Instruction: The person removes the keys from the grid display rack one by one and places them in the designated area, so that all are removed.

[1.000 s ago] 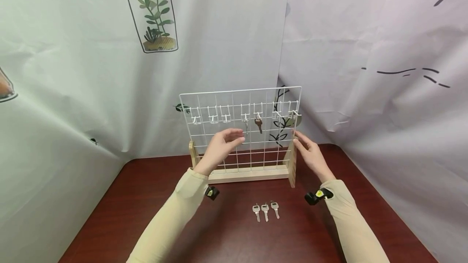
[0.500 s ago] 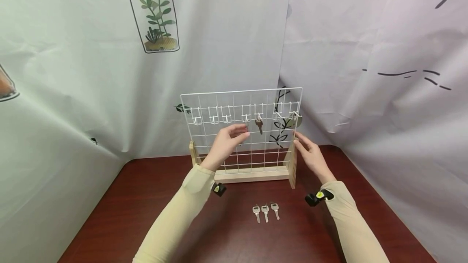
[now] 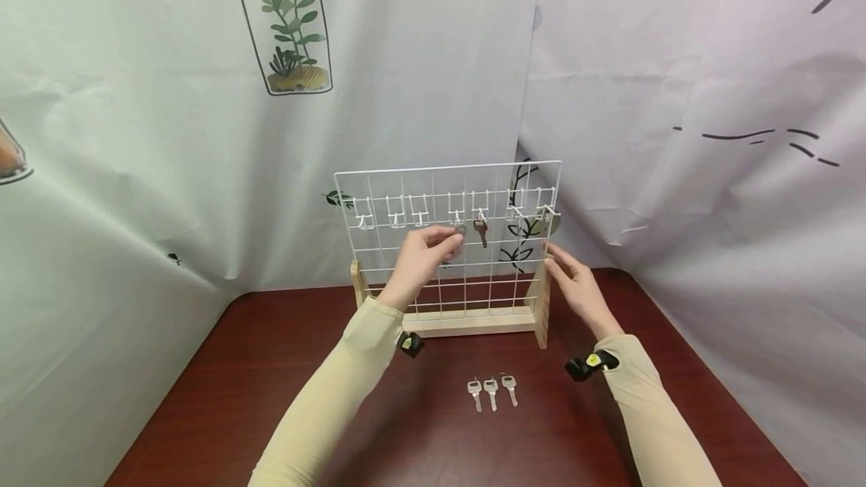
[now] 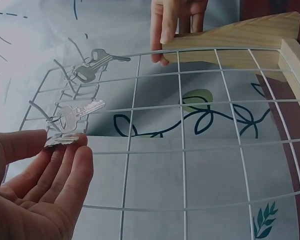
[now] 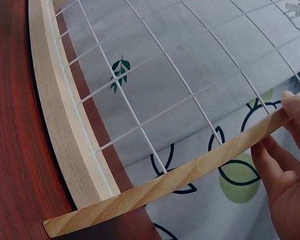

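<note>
My left hand (image 3: pixel 426 254) is raised to the white wire grid rack (image 3: pixel 433 170), thumb and fingertips pinching a silver key (image 4: pixel 62 141) just under a hook near the middle. Whether this key's ring sits on the hook is hidden. Beside it a second key (image 3: pixel 481 231) hangs from the neighbouring hook. More keys (image 4: pixel 92 67) hang farther along in the left wrist view. My right hand (image 3: pixel 575 284) grips the upper end of the rack's right wooden support (image 5: pixel 190 172), thumb on one side and fingers on the other.
Three silver keys (image 3: pixel 491 394) lie in a row on the dark red table (image 3: pixel 433 446), in front of the rack. Several white hooks (image 3: pixel 395 221) without keys line the grid's left part. A printed cloth (image 3: pixel 419 81) hangs behind.
My left hand has moved right and slightly up from beside the hanging key, and its thumb and fingers have closed onto it. The right hand has stayed on the support.
</note>
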### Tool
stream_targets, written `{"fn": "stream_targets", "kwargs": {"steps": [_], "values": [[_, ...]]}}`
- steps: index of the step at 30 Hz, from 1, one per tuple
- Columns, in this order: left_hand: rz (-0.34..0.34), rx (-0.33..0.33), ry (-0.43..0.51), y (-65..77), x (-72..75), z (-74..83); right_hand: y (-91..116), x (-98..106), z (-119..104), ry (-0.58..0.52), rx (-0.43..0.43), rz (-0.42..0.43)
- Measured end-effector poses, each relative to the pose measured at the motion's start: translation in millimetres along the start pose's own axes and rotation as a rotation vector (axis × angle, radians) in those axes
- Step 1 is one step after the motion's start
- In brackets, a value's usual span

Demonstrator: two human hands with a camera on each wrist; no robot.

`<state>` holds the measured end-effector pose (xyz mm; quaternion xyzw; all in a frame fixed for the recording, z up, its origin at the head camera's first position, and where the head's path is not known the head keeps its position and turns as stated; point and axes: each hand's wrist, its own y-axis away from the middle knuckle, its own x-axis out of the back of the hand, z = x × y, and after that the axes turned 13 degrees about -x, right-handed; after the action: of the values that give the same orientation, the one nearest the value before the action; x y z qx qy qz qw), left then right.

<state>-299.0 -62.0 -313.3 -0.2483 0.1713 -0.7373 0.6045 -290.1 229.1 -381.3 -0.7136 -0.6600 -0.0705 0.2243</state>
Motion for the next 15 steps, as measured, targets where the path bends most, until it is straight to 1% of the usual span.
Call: {"fn": "stream_targets", "kwargs": {"steps": [8,15], "values": [[0.013,0.003,-0.019,-1.6,-2.2,4.4,-0.3,0.0,0.7,-0.018,0.016,-0.002],[0.020,-0.011,0.000,-2.1,-3.7,4.2,0.0,1.1,-0.8,-0.012,0.009,-0.001]]}}
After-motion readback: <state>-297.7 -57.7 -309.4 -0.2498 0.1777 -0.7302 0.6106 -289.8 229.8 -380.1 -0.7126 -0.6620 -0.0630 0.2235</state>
